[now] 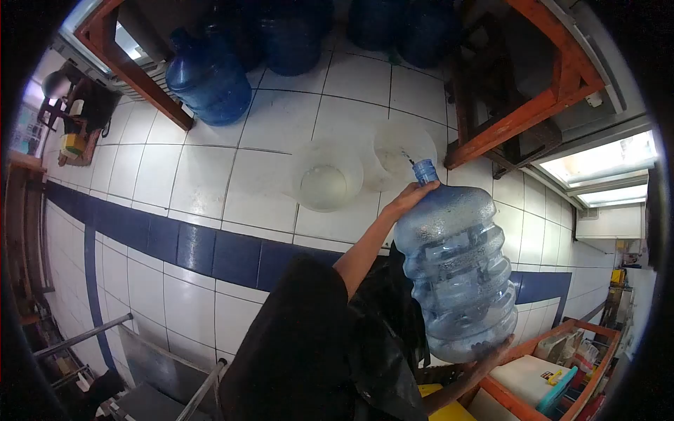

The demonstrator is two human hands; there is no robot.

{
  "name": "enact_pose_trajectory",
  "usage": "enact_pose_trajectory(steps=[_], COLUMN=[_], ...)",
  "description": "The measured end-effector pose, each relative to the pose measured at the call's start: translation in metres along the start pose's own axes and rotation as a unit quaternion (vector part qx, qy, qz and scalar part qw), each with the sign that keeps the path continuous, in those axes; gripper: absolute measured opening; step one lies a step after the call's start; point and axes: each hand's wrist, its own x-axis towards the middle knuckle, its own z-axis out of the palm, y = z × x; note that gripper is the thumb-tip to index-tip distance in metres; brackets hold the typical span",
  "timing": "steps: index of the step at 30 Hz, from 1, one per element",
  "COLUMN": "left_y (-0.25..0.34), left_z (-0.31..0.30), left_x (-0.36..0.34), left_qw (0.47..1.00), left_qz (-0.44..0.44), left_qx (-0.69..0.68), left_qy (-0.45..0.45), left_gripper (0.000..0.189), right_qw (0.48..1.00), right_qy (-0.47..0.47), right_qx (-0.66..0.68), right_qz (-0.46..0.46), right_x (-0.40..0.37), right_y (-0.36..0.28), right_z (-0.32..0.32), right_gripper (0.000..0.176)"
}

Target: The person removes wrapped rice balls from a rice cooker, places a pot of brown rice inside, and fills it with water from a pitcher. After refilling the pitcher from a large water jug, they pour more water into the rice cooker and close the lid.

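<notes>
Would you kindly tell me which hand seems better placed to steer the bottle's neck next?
Probably the left hand: it grasps the bottle at the neck, while the right hand is at the base, the opposite end.

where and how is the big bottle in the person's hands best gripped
Probably grip the bottle by its narrow neck from the left, where the left hand is, with the right hand supporting the base: the ridged body looks too broad for one hand.

Two buckets (326,153) on floor (189,175), bottle (456,274) before right one
</notes>
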Motion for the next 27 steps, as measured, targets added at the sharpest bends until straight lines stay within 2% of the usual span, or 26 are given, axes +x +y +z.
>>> enact_pose_trajectory(steps=[2, 3, 5, 6, 8, 12, 14, 18, 21, 24, 26, 27], left_y=[0.002, 0.003, 0.002, -0.001, -0.001, 0.003, 0.004, 0.002, -0.002, -0.005, -0.007, -0.007], left_z=[0.0, 0.0, 0.001, 0.0, 0.0, -0.002, -0.002, -0.001, -0.002, -0.002, -0.003, -0.003], left_x=[-0.002, -0.005, -0.004, -0.001, -0.001, -0.007, -0.006, -0.004, -0.001, 0.003, 0.005, 0.006], left_qw=[1.0, 1.0, 1.0, 0.999, 0.999, 1.0, 0.999, 0.999, 0.999, 0.999, 1.0, 1.0], left_qz=[0.003, 0.006, 0.01, 0.002, -0.006, 0.006, 0.006, -0.004, 0.005, 0.008, 0.01, 0.004], left_qx=[-0.008, -0.015, -0.022, -0.032, -0.043, -0.023, -0.03, -0.032, -0.035, -0.031, -0.03, -0.021], left_qy=[-0.017, -0.013, -0.011, -0.005, 0.002, -0.008, -0.014, -0.005, -0.003, 0.003, 0.002, 0.002], left_gripper=[0.086, 0.085, 0.084, 0.084, 0.084, 0.084, 0.084, 0.084, 0.085, 0.086, 0.086, 0.086], right_qw=[0.995, 0.995, 1.0, 1.0, 0.998, 0.997, 0.995, 0.998, 0.999, 0.996, 0.999, 1.0], right_qy=[-0.037, -0.037, -0.019, -0.019, -0.008, -0.025, -0.071, -0.056, -0.006, -0.057, -0.012, -0.01], right_qx=[0.071, 0.072, -0.01, -0.01, 0.055, 0.059, 0.064, 0.023, 0.021, 0.024, -0.042, -0.026], right_qz=[0.057, 0.058, -0.015, -0.015, 0.041, 0.032, 0.028, -0.006, 0.028, 0.064, -0.021, -0.014], right_x=[0.005, 0.001, -0.01, -0.005, 0.01, 0.022, 0.035, 0.002, 0.007, 0.016, 0.005, 0.002], right_y=[0.0, -0.006, -0.019, -0.012, 0.004, 0.02, 0.04, -0.006, -0.002, 0.006, -0.001, -0.005], right_z=[-0.001, 0.0, 0.004, 0.001, -0.004, -0.012, -0.023, -0.002, -0.003, -0.01, -0.005, -0.001], right_gripper=[0.09, 0.09, 0.09, 0.09, 0.091, 0.093, 0.089, 0.087, 0.085, 0.084, 0.085, 0.085])
